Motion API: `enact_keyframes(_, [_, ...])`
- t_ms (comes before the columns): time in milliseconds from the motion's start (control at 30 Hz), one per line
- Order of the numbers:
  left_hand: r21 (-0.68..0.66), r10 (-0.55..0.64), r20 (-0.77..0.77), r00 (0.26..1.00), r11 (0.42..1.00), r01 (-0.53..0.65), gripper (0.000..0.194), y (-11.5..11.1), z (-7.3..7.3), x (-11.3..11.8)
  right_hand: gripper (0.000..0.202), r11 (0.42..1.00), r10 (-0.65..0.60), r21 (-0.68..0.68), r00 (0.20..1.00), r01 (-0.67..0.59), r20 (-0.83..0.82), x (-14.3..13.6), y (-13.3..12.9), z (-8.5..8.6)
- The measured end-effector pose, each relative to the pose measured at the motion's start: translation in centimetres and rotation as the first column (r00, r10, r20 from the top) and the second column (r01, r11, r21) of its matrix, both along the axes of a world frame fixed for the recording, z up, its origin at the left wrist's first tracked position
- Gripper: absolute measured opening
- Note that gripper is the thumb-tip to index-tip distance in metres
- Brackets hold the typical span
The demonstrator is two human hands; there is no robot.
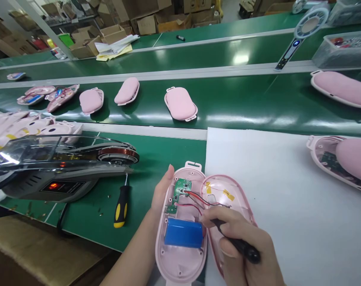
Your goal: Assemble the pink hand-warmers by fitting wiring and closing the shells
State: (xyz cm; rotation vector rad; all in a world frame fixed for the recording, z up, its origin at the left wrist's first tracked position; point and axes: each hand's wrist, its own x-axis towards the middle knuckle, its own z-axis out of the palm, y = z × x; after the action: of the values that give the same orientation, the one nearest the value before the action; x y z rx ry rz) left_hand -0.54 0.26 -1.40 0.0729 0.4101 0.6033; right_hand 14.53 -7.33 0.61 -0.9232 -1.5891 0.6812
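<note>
My left hand [161, 194] grips the left edge of an opened pink plastic casing [182, 260], thumb up along its rim. Inside lie a green circuit board [180, 190], a blue battery pack [183, 232] and red and black wires [198, 196]. The casing's other half [228, 186] lies open on the right, joined by wires, with yellow tape inside. My right hand [242, 242] is closed around a black-handled tool [241, 246] over this second half. Its fingertips are at the wires beside the battery. The tool's working tip is hidden.
A tape dispenser-like machine [64, 167] stands left, beside a yellow-and-black screwdriver [121, 206]. Several pink units, including one casing [180, 104], lie on the green conveyor belt [228, 111]. White paper [287, 222] covers the right side, with a half-open unit [353, 163]. A handheld fan [302, 33] lies behind.
</note>
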Motion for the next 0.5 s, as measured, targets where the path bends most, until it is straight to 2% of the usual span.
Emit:
enact_keyframes(200, [-0.026, -0.027, -0.031, 0.999, 0.999, 0.026, 0.073, -0.02, 0.43, -0.01, 0.008, 0.996, -0.056, 0.078, 0.989, 0.045, 0.140, -0.19, 0.19, 0.69])
enact_keyframes(500, [-0.007, -0.030, 0.022, 0.999, 1.000, 0.030, 0.070, 0.17, 0.25, -0.03, 0.010, 0.999, -0.040, 0.015, 0.986, 0.038, 0.160, -0.14, -0.37, 0.43])
